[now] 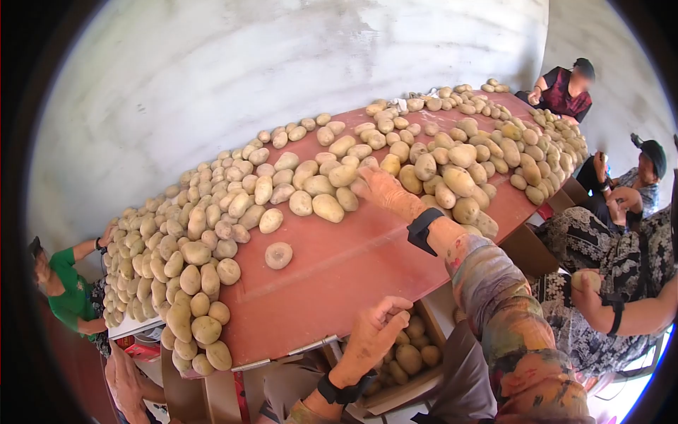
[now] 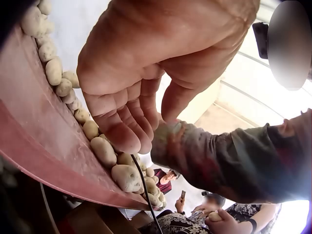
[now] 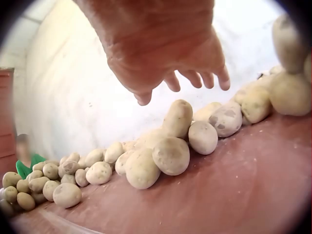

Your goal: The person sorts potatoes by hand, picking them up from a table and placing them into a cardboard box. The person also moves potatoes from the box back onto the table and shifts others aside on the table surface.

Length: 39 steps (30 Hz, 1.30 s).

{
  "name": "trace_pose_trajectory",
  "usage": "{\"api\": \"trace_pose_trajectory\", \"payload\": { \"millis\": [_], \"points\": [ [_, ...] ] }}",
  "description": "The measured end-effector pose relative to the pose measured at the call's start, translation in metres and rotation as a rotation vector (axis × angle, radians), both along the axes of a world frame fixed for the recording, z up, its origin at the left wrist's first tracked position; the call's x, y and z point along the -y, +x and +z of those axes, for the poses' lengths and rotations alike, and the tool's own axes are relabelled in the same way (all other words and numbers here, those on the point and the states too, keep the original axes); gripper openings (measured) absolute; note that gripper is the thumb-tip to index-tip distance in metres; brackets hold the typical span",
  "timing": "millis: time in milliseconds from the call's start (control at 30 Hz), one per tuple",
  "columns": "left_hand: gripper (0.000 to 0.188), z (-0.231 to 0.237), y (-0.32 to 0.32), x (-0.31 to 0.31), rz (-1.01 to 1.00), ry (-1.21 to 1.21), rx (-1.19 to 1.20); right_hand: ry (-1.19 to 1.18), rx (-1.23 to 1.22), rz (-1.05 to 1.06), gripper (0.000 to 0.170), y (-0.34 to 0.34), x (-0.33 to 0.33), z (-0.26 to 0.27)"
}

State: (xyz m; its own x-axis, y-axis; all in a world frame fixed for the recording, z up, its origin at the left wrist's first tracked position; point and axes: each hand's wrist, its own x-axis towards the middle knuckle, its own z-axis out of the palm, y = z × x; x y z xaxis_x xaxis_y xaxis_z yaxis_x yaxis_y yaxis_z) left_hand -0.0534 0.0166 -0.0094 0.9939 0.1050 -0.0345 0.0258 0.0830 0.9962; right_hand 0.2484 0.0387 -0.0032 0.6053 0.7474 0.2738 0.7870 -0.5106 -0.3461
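Reaching over the red table (image 1: 318, 261), the right hand (image 1: 385, 191) is beside potatoes (image 1: 342, 176) near the middle of the pile. In the right wrist view the right hand (image 3: 163, 48) hangs above several potatoes (image 3: 170, 156) with its fingers spread and nothing in them. The left hand (image 1: 371, 336) is at the table's near edge, above a box of potatoes (image 1: 409, 358). Its fingers are loosely bent and hold nothing in the left wrist view, where the left hand (image 2: 146, 63) shows close up.
A large heap of potatoes (image 1: 162, 261) covers the table's left end, with a lone potato (image 1: 278, 255) near it. More potatoes (image 1: 537, 159) lie at the right end. A person in green (image 1: 67, 290) is at the left; several others sit along the right. A wall (image 1: 282, 63) stands behind.
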Motion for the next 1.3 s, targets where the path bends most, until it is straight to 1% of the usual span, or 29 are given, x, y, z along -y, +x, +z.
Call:
{"api": "trace_pose_trajectory", "payload": {
  "millis": [33,67,100,200,300,333,367,433,467,500,567,600,667,700,767,800,833,900,933,1000,1033,1067,1100,1133,1167,1200,1233,1267,1300],
  "points": [
    [0.021,-0.002,0.0,0.0,0.008,0.005,-0.001,0.052,-0.051,-0.013,0.052,0.006,-0.007,0.001],
    [0.021,-0.002,0.0,0.001,0.007,0.002,-0.006,0.097,-0.009,-0.02,0.057,0.012,-0.016,-0.001],
    [0.021,-0.001,0.0,0.002,0.007,0.001,-0.011,0.105,-0.011,-0.013,0.057,0.018,-0.023,-0.001],
    [0.018,0.004,-0.001,-0.001,0.043,0.036,-0.009,0.003,-0.078,-0.045,0.068,0.018,-0.039,0.016],
    [0.017,0.0,-0.004,-0.005,0.069,0.002,-0.038,0.021,-0.064,0.048,0.07,0.041,-0.062,-0.008],
    [0.017,0.003,-0.005,-0.005,0.073,0.02,-0.052,-0.021,-0.154,0.089,0.07,0.044,-0.067,-0.008],
    [0.018,0.003,-0.006,-0.006,0.076,0.035,-0.068,-0.013,-0.159,0.097,0.07,0.048,-0.072,-0.008],
    [0.018,-0.002,-0.006,-0.008,0.087,0.06,-0.043,-0.169,-0.217,-0.054,0.064,0.053,-0.081,-0.004],
    [0.019,-0.004,-0.007,-0.008,0.087,0.076,-0.014,-0.25,-0.265,-0.104,0.064,0.048,-0.081,0.007],
    [0.019,-0.003,-0.007,-0.008,0.087,0.073,-0.017,-0.254,-0.267,-0.104,0.064,0.041,-0.076,0.015],
    [0.021,0.002,-0.008,-0.009,0.108,0.036,-0.093,-0.291,-0.231,-0.146,0.063,0.029,-0.068,0.027],
    [0.021,0.001,-0.008,-0.009,0.11,0.031,-0.09,-0.296,-0.227,-0.145,0.063,0.029,-0.07,0.023],
    [0.022,-0.005,-0.005,-0.011,0.106,0.042,-0.04,-0.439,-0.088,-0.062,0.06,0.027,-0.071,0.015],
    [0.022,-0.005,-0.004,-0.01,0.105,0.039,-0.038,-0.442,-0.086,-0.064,0.06,0.024,-0.068,0.009],
    [0.023,-0.005,-0.002,-0.01,0.087,0.067,0.003,-0.512,0.065,-0.019,0.055,0.005,-0.059,0.004],
    [0.023,-0.006,-0.001,-0.009,0.085,0.062,0.008,-0.462,0.043,-0.009,0.052,0.003,-0.057,-0.008],
    [0.023,-0.008,-0.001,-0.009,0.073,0.039,0.009,-0.468,0.048,-0.014,0.052,-0.005,-0.052,-0.01],
    [0.022,-0.015,0.001,-0.009,0.051,0.011,0.02,-0.355,0.017,-0.029,0.05,-0.02,-0.043,-0.01],
    [0.022,-0.02,0.003,-0.01,0.057,0.02,0.018,-0.352,0.04,-0.047,0.048,-0.021,-0.045,-0.016],
    [0.021,-0.023,-0.007,-0.004,0.031,0.024,0.01,-0.282,-0.11,0.014,0.048,-0.023,-0.043,-0.037],
    [0.021,-0.023,-0.009,-0.003,0.07,-0.039,0.058,-0.196,-0.062,0.068,0.048,-0.019,-0.043,-0.052],
    [0.021,-0.023,-0.009,-0.002,0.094,-0.106,0.108,-0.181,-0.162,0.134,0.042,-0.024,-0.038,-0.048],
    [0.021,-0.021,-0.002,0.003,0.056,-0.066,0.074,-0.262,0.148,0.013,0.035,-0.029,-0.034,-0.065],
    [0.021,-0.023,-0.006,-0.007,0.081,-0.012,0.024,-0.204,0.292,-0.022,0.038,-0.05,-0.017,-0.047],
    [0.021,-0.021,-0.008,-0.009,0.085,0.006,-0.004,-0.235,0.238,0.009,0.042,-0.047,-0.022,-0.058],
    [0.02,-0.019,-0.008,-0.009,0.097,0.026,-0.036,-0.202,0.203,0.011,0.043,-0.049,-0.023,-0.065],
    [0.02,-0.016,-0.009,-0.008,0.059,0.025,-0.028,-0.165,0.165,0.021,0.043,-0.051,-0.019,-0.069],
    [0.02,-0.01,-0.004,-0.008,0.096,0.019,-0.027,-0.169,0.178,-0.012,0.043,-0.052,-0.009,-0.057],
    [0.02,-0.008,-0.006,-0.008,0.14,0.014,-0.04,-0.155,0.128,-0.016,0.043,-0.061,0.0,-0.051]
  ]
}}
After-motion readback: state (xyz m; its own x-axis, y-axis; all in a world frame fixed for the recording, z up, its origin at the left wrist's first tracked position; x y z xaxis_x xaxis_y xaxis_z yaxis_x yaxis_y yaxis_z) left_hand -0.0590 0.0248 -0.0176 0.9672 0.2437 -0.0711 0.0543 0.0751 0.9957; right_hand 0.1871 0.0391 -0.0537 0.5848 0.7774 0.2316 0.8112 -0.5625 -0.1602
